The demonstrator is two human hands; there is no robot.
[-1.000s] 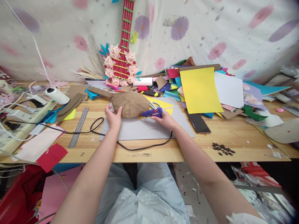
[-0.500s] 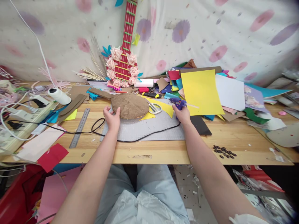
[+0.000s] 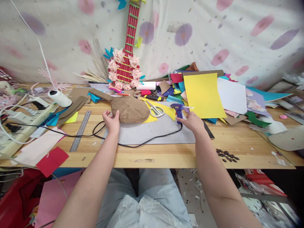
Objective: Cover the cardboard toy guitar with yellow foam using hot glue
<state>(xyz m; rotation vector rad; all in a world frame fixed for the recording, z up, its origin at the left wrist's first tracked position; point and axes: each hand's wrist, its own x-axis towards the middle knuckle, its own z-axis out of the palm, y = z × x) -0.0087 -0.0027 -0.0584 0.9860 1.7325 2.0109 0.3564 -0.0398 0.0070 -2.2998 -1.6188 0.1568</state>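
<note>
A brown paper-covered, banjo-shaped piece (image 3: 130, 109) with a rounded body and long neck lies at the back of the grey cutting mat (image 3: 152, 136). My left hand (image 3: 112, 122) grips its near left edge, thumb on top and the other fingers partly hidden. Beside the body rest white-handled scissors (image 3: 156, 110) on yellow paper. A purple glue gun (image 3: 178, 110) stands at the mat's right side, its black cord running left. Just right of it is my right hand (image 3: 194, 123), fingers spread and the fingertips close to the gun's handle.
A steel ruler (image 3: 80, 131) lies on the left, near a power strip (image 3: 28, 126) with plugs and cords. Small dark beads (image 3: 226, 155) are grouped at right. Behind stand a red paper guitar (image 3: 124, 69) with pink flowers and a yellow sheet (image 3: 204, 95).
My right hand has let go of the glue gun and shifted right, its fingers opening. My left hand stays on the brown piece.
</note>
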